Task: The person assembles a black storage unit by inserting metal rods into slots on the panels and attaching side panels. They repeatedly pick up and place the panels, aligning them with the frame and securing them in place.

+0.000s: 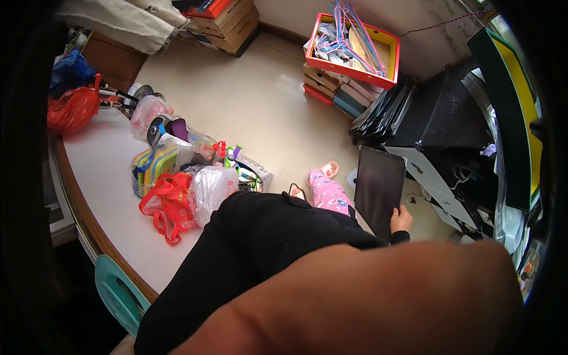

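It was a lived-in home room used partly for storage. A pale tabletop [106, 177] with a wooden edge carried plastic shopping bags [171, 204], toys and a lunch box. On the cream tiled floor [248, 100] stood stacked cardboard boxes [228, 23], and a red-and-yellow box [355, 50] held clothes hangers. A foot in a house slipper [329, 170] showed below pink pyjama trousers.
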The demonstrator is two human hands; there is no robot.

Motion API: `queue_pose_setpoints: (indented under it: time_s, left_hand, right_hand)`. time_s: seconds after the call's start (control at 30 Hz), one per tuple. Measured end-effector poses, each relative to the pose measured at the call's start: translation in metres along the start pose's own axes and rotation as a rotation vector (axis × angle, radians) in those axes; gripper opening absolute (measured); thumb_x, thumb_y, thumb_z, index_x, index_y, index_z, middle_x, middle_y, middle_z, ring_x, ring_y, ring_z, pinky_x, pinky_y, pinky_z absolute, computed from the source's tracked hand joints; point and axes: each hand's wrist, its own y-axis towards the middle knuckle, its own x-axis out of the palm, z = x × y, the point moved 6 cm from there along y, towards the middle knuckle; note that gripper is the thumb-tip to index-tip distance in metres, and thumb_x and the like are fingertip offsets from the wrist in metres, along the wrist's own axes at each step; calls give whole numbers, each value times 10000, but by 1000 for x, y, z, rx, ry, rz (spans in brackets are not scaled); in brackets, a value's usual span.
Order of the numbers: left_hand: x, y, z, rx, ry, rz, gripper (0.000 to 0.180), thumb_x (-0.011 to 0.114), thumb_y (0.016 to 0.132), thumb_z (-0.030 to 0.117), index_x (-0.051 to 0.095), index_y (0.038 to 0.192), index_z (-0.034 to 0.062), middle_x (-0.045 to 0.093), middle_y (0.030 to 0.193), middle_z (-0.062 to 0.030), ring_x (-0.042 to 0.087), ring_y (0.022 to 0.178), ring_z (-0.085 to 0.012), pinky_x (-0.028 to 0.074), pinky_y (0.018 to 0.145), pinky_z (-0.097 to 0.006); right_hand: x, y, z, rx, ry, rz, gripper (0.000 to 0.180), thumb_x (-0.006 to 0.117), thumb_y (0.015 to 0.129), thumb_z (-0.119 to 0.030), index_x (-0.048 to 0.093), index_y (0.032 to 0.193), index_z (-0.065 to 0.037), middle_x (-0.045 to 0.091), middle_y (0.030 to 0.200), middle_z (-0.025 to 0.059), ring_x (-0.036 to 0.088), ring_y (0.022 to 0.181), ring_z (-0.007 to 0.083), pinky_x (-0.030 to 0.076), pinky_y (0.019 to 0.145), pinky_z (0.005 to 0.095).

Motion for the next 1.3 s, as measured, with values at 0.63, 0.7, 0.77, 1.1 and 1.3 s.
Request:
queue_pose_setpoints:
  time_s: [0.63,0.7,0.77,1.1,1.3]
  left_hand:
    - [-277,-349,94,-1076,1101,1353,349,431,968,265,497,704,48,510,649,-35,496,625,-112,406,649,-249]
    - [-287,-361,93,-1091,1029,1355,318,449,962,240,513,720,43,524,658,-36,501,623,-110,408,638,-245]
    - [-297,-363,92,-1120,991,1352,294,462,957,218,522,730,42,531,664,-35,507,625,-110,411,633,-244]
    - [-355,-328,110,-1154,1014,1294,252,481,949,200,530,756,45,533,679,-28,530,646,-119,422,639,-248]
    - [-362,-336,114,-1177,991,1339,232,494,942,148,536,748,28,532,676,-23,521,617,-104,428,611,-236]
  right_hand:
    - [39,79,5,263,68,0,142,621,769,-141,585,769,-3,611,726,227,591,715,422,467,650,507]
    - [40,87,3,295,41,17,145,619,772,-144,584,770,-3,611,724,228,592,717,421,472,652,505]
    - [43,91,0,338,69,22,138,619,772,-138,584,772,-4,614,726,224,598,717,414,481,653,498]
    - [53,120,-21,380,135,111,140,620,775,-127,565,755,0,602,726,235,590,709,422,474,645,501]
    - [60,131,-30,344,136,57,134,602,791,-140,545,781,-19,599,758,210,587,731,407,475,654,496]
